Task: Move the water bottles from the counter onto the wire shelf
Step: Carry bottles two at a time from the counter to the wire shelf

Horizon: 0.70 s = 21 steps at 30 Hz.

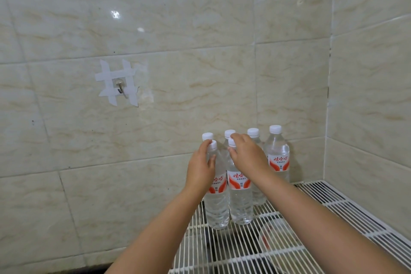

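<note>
- Six clear water bottles with white caps and red-and-white labels, all upright on the white wire shelf (pixel 278 249), grouped toward its far edge and far-right corner against the tiled wall (pixel 178 73).
- Back row of four along the far edge: back-left bottle (pixel 207 136) showing little but its cap, second back bottle (pixel 229 133) likewise mostly hidden, third back bottle (pixel 253 132) partly behind the right forearm, far-right bottle (pixel 278 158) fully visible, nearest the corner.
- Front row of two, just in front of the back row and just beside each other: front-left bottle (pixel 216 204) and front-right bottle (pixel 240 198), labels facing the camera.
- Left hand (pixel 200 169) wrapped around the shoulder of the front-left bottle, fingers curled on its upper body just under the cap, thumb across the near side; holding it.
- Right hand (pixel 249 155) over the neck of the front-right bottle, fingers curved around the cap area, thumb pressed to the bottle's shoulder; gripping it.
- Both forearms reaching in from the near edge of the shelf, bare, crossing above the wire grid.
- Through the wires, near the shelf's middle, a blurred round whitish object (pixel 273 236) below; cannot tell what.
- On the wall well to the left of the shelf, a small metal hook (pixel 120 89) fixed with crossed strips of white tape (pixel 115 82).
</note>
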Available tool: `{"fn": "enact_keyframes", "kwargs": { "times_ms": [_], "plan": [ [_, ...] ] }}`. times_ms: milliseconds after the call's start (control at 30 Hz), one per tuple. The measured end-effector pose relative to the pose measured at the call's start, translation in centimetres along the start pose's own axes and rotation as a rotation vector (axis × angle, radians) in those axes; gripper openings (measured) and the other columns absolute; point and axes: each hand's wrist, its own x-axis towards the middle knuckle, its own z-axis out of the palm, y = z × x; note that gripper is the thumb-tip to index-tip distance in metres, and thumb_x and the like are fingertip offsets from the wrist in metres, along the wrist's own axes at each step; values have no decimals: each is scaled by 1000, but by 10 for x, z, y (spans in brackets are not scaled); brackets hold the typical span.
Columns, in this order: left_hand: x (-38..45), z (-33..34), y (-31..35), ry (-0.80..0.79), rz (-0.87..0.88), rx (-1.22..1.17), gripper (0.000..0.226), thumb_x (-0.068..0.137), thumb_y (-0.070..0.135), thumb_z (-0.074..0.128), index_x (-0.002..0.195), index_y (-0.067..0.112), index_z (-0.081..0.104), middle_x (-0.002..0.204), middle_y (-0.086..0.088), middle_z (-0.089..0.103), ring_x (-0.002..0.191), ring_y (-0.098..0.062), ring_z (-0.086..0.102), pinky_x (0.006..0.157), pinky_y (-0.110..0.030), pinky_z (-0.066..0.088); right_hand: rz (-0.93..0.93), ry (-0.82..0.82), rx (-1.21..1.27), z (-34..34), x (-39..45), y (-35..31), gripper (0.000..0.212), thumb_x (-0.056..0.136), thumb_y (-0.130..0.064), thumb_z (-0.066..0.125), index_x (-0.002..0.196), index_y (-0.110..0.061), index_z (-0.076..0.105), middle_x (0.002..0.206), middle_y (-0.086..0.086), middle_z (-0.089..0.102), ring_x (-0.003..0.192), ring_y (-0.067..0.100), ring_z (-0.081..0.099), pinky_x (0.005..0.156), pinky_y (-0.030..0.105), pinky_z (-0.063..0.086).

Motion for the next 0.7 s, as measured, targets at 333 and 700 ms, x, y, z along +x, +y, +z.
{"fn": "enact_keyframes", "kwargs": {
  "times_ms": [333,700],
  "plan": [
    [-29,-56,-27,86,156,463,30,86,2,57,115,1,65,137,-24,51,126,-43,46,104,-47,40,-245,144,-148,-3,-23,-37,38,84,-22,52,116,-2,55,126,20,57,117,36,52,103,46,38],
    [-221,-215,-115,96,-519,1031,45,97,25,41,140,14,37,150,-9,35,140,-29,27,112,-41,24,-713,-139,220,81,-132,-221,47,75,-29,51,108,3,61,117,26,62,111,43,55,98,54,40]
  ]
}}
